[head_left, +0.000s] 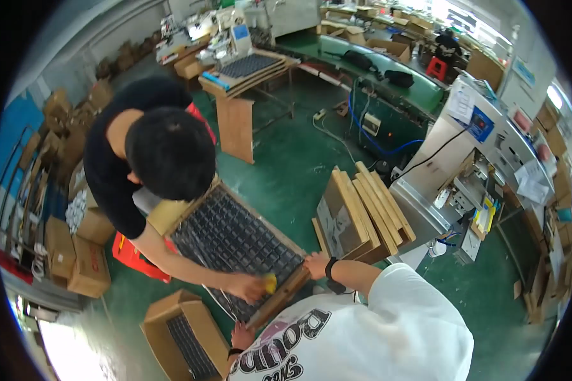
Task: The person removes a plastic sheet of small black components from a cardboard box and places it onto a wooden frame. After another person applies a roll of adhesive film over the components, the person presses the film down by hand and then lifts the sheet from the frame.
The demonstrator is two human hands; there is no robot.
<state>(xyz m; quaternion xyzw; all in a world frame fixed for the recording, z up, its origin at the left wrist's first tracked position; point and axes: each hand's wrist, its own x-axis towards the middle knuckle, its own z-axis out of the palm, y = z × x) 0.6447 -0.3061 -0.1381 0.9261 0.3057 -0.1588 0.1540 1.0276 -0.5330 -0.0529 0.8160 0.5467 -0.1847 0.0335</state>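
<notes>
A shallow wooden tray point(281, 301) lies tilted between me and a person opposite. Rows of small dark blocks point(235, 235) fill it, and shiny clear film seems to lie over part of them. My right hand point(316, 264) has its fingers bent over the tray's near right corner. At the near left corner, my left hand point(242, 334) is closed on the same wooden edge, partly hidden by my shirt. The person's hand point(246, 287) presses a small yellow thing point(270, 284) on the tray near its front edge; its kind is unclear.
An open carton point(165, 317) with similar dark blocks stands at the lower left. Several wooden trays point(362, 213) lean together on the right beside a metal machine point(435, 165). A red stool point(130, 257) is behind the person's arm. Farther back stands a workbench point(251, 66).
</notes>
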